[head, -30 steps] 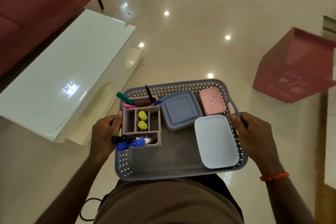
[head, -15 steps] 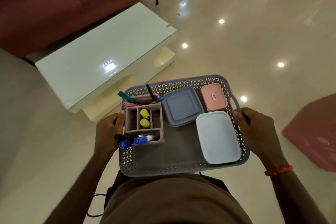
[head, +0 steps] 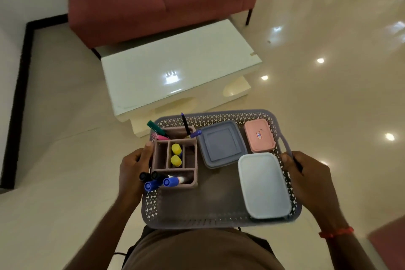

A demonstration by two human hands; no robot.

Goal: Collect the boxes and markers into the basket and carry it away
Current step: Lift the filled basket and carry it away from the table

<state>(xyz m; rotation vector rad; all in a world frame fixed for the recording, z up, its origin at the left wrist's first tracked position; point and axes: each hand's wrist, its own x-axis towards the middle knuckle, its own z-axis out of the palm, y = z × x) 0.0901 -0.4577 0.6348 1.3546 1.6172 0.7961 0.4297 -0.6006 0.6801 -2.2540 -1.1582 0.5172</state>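
Both hands, left hand (head: 131, 169) and right hand (head: 306, 177), have their fingers clamped on the side handles of the loaded basket (head: 219, 219), boxes and markers aboard, and it has swung round toward the sofa (head: 157, 0), so collecting looks finished and carrying away is underway.

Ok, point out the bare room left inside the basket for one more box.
Free: the basket floor along the near wall, bordered by the marker organizer, grey square box and pale blue box. Crowded: the far row, where the pink box sits in the corner.
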